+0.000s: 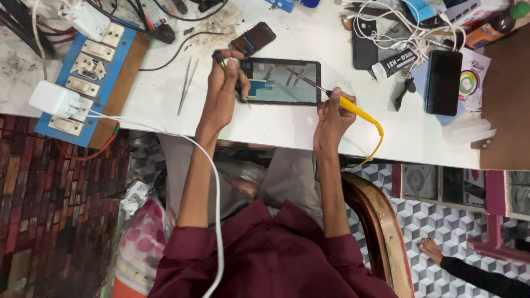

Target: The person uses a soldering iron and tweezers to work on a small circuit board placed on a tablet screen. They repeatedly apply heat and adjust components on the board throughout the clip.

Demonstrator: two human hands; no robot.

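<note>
Firmly, right hand [331, 113] around soldering iron [353, 107].

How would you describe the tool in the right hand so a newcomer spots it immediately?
On the white table, find the opened phone lying flat. The right hand at its corner holds a soldering iron, the only tool here with a yellow handle and cord.

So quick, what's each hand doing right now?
Left hand: closed on a thin dark tool, resting at the opened phone.
Right hand: closed on the yellow-handled soldering iron.
</note>
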